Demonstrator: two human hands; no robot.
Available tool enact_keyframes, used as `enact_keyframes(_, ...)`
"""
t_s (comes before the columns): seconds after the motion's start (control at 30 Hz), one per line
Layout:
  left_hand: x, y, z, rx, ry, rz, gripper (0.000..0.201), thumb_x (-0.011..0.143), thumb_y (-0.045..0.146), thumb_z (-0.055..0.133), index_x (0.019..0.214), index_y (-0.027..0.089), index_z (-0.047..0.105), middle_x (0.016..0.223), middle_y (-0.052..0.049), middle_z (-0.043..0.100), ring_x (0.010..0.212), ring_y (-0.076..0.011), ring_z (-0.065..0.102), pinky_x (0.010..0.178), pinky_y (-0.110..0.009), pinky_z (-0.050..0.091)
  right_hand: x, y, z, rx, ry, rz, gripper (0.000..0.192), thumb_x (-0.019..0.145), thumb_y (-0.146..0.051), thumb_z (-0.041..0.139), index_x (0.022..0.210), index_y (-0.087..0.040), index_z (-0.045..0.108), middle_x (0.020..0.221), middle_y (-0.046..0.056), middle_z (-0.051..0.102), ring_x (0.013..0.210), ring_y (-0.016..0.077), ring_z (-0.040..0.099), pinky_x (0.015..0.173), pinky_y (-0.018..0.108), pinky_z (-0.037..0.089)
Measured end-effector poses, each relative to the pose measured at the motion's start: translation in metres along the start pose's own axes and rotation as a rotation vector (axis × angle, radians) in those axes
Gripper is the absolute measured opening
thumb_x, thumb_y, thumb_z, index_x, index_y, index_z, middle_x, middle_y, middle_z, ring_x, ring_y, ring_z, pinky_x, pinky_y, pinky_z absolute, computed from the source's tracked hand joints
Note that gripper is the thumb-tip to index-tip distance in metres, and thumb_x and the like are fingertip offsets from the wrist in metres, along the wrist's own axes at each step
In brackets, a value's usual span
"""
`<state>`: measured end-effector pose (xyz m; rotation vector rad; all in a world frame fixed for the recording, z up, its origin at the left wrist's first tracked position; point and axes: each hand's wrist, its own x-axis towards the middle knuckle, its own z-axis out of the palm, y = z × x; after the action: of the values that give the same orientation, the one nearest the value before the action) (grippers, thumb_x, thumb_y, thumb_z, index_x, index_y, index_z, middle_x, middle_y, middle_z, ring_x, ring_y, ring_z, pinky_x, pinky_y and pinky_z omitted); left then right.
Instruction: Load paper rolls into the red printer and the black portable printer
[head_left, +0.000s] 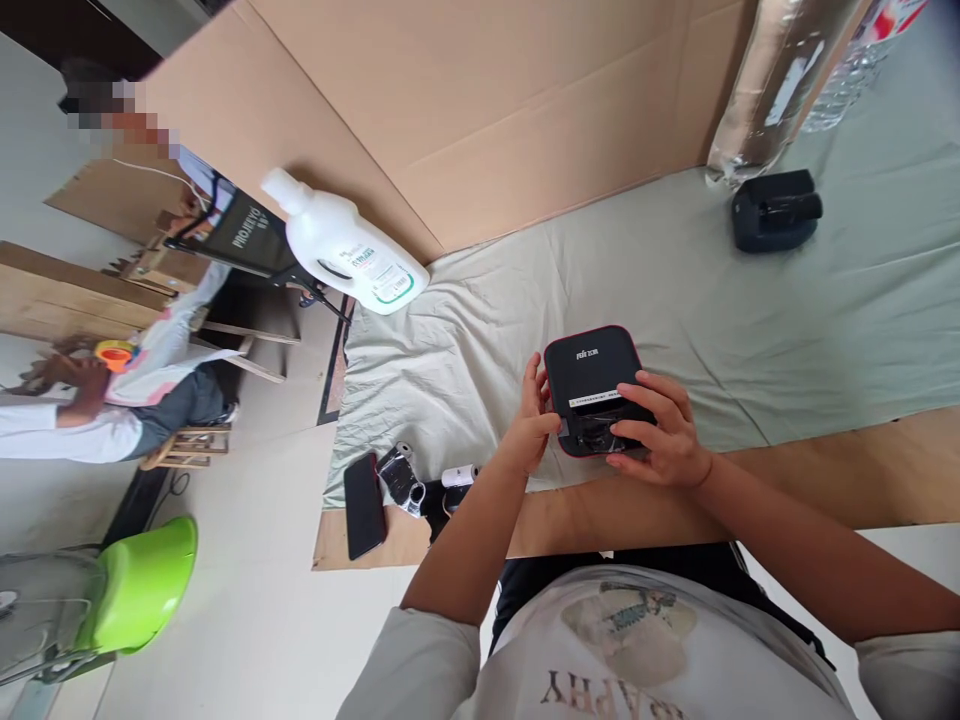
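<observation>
A small black printer with a red rim (593, 366) sits on the pale green cloth (720, 300) near the table's front edge. My left hand (530, 420) grips its left side. My right hand (656, 428) rests on its front, fingers over the dark opening below a white label strip. Left of my forearm, at the cloth's edge, lie a black phone (363, 504), a shiny black roll (400, 474) and a white paper roll (459, 475).
A white jug with a label (346, 247) lies at the cloth's far left corner. A second black device (774, 208) and a foil-wrapped roll (780, 85) stand at the far right. Cardboard (480, 110) walls the back. Another person sits at left beside a green stool (139, 585).
</observation>
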<state>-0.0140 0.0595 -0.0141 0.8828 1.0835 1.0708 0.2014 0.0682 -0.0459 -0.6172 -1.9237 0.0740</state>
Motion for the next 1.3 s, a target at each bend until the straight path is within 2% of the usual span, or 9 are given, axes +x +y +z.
enact_keyframes(0.13,0.002,-0.009,-0.005,0.023,0.008,0.027,0.111,0.054,0.019,0.061,0.153,0.039,0.015,0.159,-0.001,0.030,0.133,-0.0270,0.044,0.102,-0.040,0.046,-0.001,-0.001,0.000,0.014,0.000,0.024,0.026,0.079,-0.049,0.072,0.096,-0.030,0.065,0.138,0.005,0.057,0.130,0.0328,0.049,0.100,0.053,0.049)
enact_keyframes(0.27,-0.003,-0.005,-0.008,0.180,0.016,0.059,0.098,0.060,0.023,0.061,0.150,0.036,0.025,0.159,-0.003,0.031,0.132,-0.0275,0.046,0.101,-0.042,0.047,-0.004,0.003,-0.001,0.131,0.005,0.087,0.049,0.085,-0.065,0.058,0.118,-0.029,0.059,0.136,0.011,0.057,0.130,0.0350,0.051,0.100,0.058,0.047)
enact_keyframes(0.47,-0.007,0.039,0.012,0.777,0.221,0.330,0.034,0.081,0.025,0.059,0.115,0.023,0.061,0.122,-0.007,0.064,0.117,-0.0233,0.058,0.099,-0.040,0.048,-0.007,0.020,0.003,0.205,0.116,0.346,0.057,0.094,-0.065,0.034,0.130,-0.024,0.051,0.126,0.015,0.058,0.120,0.0332,0.054,0.101,0.058,0.044)
enact_keyframes(0.67,0.024,0.068,0.060,1.557,-0.183,0.234,0.032,0.085,0.009,0.053,0.113,0.018,0.066,0.116,-0.009,0.072,0.113,-0.0265,0.064,0.101,-0.043,0.046,-0.015,0.028,0.007,0.209,0.111,0.463,0.049,0.098,-0.058,0.031,0.126,-0.024,0.055,0.117,0.012,0.060,0.110,0.0299,0.057,0.092,0.052,0.048)
enact_keyframes(0.83,0.051,0.063,0.079,1.878,-0.259,0.037,0.029,0.084,0.015,0.059,0.111,0.013,0.067,0.113,-0.013,0.073,0.111,-0.0310,0.065,0.099,-0.046,0.047,-0.018,0.031,0.007,0.195,0.099,0.460,0.046,0.099,-0.056,0.032,0.124,-0.026,0.057,0.112,0.011,0.061,0.103,0.0278,0.057,0.080,0.046,0.050)
enact_keyframes(0.97,0.048,0.057,0.073,1.714,-0.148,0.105,0.029,0.078,0.017,0.064,0.106,0.017,0.070,0.109,-0.011,0.074,0.109,-0.0300,0.065,0.101,-0.045,0.047,-0.020,0.034,0.007,0.199,0.095,0.501,0.047,0.099,-0.055,0.032,0.119,-0.023,0.059,0.109,0.011,0.062,0.100,0.0269,0.059,0.078,0.045,0.051)
enact_keyframes(1.1,0.021,0.053,0.052,1.184,-0.005,0.286,0.036,0.071,0.015,0.066,0.107,0.019,0.067,0.110,-0.007,0.071,0.106,-0.0243,0.064,0.099,-0.038,0.050,-0.023,0.037,0.007,0.214,0.079,0.596,0.048,0.097,-0.059,0.034,0.115,-0.022,0.060,0.108,0.012,0.062,0.099,0.0284,0.060,0.081,0.047,0.051)
enact_keyframes(1.2,-0.006,0.055,0.016,0.710,-0.016,0.284,0.035,0.072,0.015,0.062,0.107,0.018,0.064,0.107,-0.007,0.070,0.099,-0.0194,0.066,0.092,-0.034,0.052,-0.026,0.038,0.009,0.206,0.067,0.638,0.051,0.096,-0.061,0.034,0.113,-0.021,0.060,0.108,0.014,0.063,0.095,0.0280,0.061,0.082,0.048,0.051)
enact_keyframes(1.3,-0.030,0.064,-0.041,0.558,0.023,0.163,0.038,0.073,0.019,0.062,0.110,0.016,0.062,0.107,-0.007,0.069,0.096,-0.0184,0.066,0.089,-0.033,0.052,-0.028,0.038,0.010,0.165,0.065,0.701,0.056,0.093,-0.067,0.034,0.110,-0.021,0.061,0.104,0.013,0.063,0.085,0.0257,0.061,0.077,0.047,0.052)
